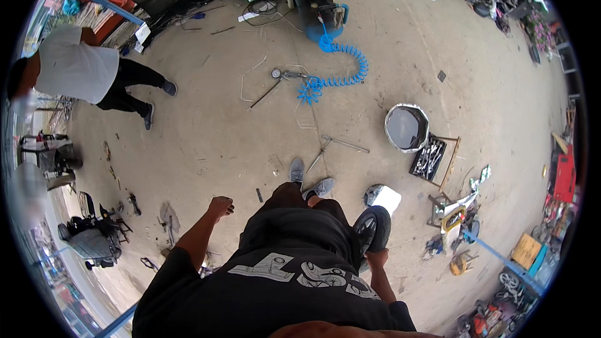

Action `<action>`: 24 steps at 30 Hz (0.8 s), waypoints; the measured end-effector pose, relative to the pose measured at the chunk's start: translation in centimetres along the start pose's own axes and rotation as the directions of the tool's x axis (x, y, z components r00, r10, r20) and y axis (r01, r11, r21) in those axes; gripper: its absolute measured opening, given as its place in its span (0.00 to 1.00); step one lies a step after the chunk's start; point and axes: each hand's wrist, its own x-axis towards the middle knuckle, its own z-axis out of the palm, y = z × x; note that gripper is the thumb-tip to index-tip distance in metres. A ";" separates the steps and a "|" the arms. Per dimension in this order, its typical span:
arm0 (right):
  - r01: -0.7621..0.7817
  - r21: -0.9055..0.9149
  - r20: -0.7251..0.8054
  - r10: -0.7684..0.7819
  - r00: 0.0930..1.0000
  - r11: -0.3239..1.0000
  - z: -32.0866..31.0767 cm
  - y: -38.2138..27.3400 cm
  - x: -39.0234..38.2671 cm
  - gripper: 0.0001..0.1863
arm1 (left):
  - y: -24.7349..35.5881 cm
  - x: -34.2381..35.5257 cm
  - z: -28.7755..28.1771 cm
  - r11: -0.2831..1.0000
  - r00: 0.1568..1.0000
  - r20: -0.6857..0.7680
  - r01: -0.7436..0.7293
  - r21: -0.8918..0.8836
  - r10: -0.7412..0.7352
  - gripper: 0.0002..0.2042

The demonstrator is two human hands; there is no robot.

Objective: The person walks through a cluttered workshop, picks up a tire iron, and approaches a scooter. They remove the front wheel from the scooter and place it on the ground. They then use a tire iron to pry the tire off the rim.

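My right hand (pixel 376 258) hangs at my right side, its fingers closed on a small black wheel (pixel 375 224) with a thick tyre. The wheel is beside my right thigh. Away from my body on the left, my left hand (pixel 220 206) is loosely curled, with nothing visible in it. Just beyond the wheel, a white container (pixel 384 198) sits on the floor, partly hidden. Ahead of my shoes lies a cross-shaped metal wrench (pixel 327 141). A round basin of dark water (pixel 405 129) stands ahead to the right, next to a tray of wrenches (pixel 429 158).
A blue coiled air hose (pixel 354 78) runs from a compressor (pixel 316 6) to an inflator with a gauge (pixel 285 74) on the concrete. Another person (pixel 81 69) walks at the far left. An upturned-looking stool frame (pixel 455 156) is beside the tray; a wheelchair-like seat (pixel 94 238) stands left.
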 end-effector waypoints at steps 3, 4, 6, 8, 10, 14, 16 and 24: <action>0.100 -0.047 -0.070 -0.103 0.992 0.994 -3.5 -2.3 3.5 0.39 | 1.2 0.8 2.6 0.980 0.991 0.000 -0.129 -0.153 0.130 0.14; 0.127 -0.081 -0.056 -0.132 0.990 0.989 -4.5 -3.9 4.6 0.39 | 0.2 0.6 2.7 0.976 0.993 -0.018 -0.115 -0.187 0.113 0.14; 0.181 -0.146 -0.024 -0.187 0.982 0.973 -6.9 -7.4 6.9 0.39 | -2.5 0.3 2.9 0.963 0.995 -0.055 -0.089 -0.253 0.078 0.14; 0.286 -0.221 -0.036 -0.301 0.953 0.932 -7.8 -9.4 10.6 0.38 | -6.0 -0.5 2.8 0.953 0.994 -0.107 -0.059 -0.298 0.028 0.13; 0.372 -0.272 -0.014 -0.390 0.921 0.888 -9.2 -12.5 12.8 0.38 | -9.9 -2.4 3.2 0.921 0.980 -0.196 -0.035 -0.387 -0.045 0.13; 0.564 -0.341 0.062 -0.580 0.812 0.752 -10.2 -18.0 19.4 0.37 | -19.9 -6.5 7.2 0.737 0.939 -0.244 0.015 -0.676 -0.243 0.06; 0.605 -0.429 0.113 -0.625 0.773 0.671 -10.2 -22.2 21.4 0.38 | -23.0 -9.9 12.6 0.732 0.882 -0.302 0.068 -0.677 -0.362 0.06; 0.839 -0.464 0.387 -0.787 0.481 0.285 -7.4 -36.3 21.7 0.33 | -26.3 -25.3 47.4 0.516 0.834 0.046 0.383 -0.766 -0.549 0.12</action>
